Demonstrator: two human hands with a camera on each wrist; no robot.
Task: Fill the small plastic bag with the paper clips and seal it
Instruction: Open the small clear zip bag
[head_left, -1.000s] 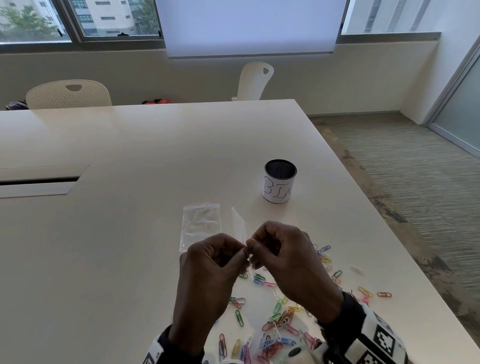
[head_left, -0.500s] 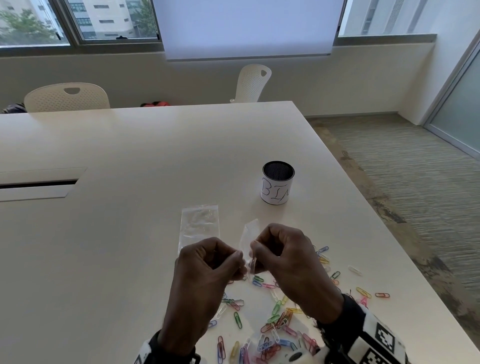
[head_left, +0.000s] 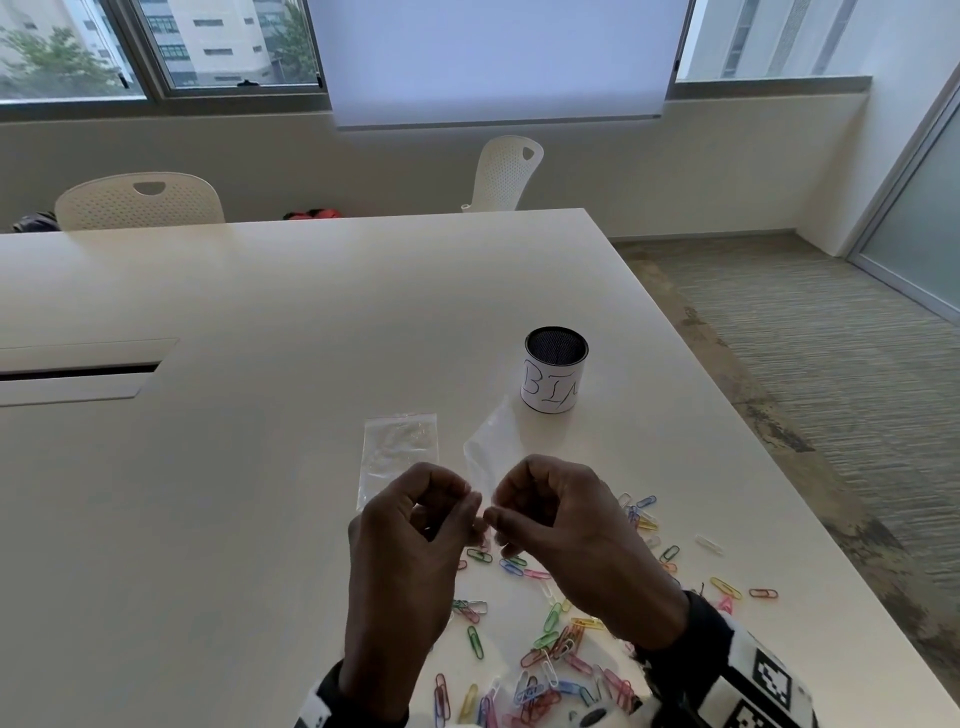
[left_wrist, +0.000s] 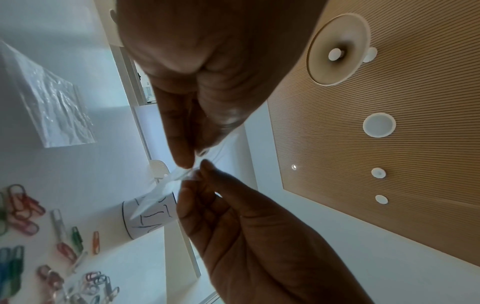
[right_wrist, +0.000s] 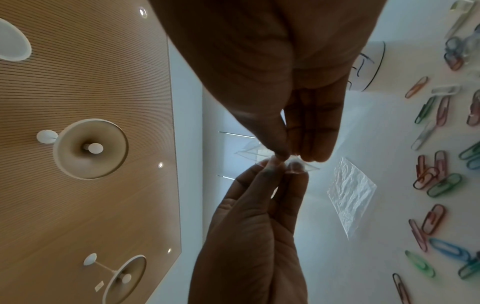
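The small plastic bag (head_left: 491, 447), pinched at its near edge between the left hand (head_left: 415, 525) and the right hand (head_left: 561, 525), now shows more of its flat face and leans away toward the cup (head_left: 555, 376), where a second ago it stood nearly edge-on. Both hands sit slightly nearer the person.

White table (head_left: 260, 322), labelled mesh cup (head_left: 554, 376), two white chairs (head_left: 139, 201)
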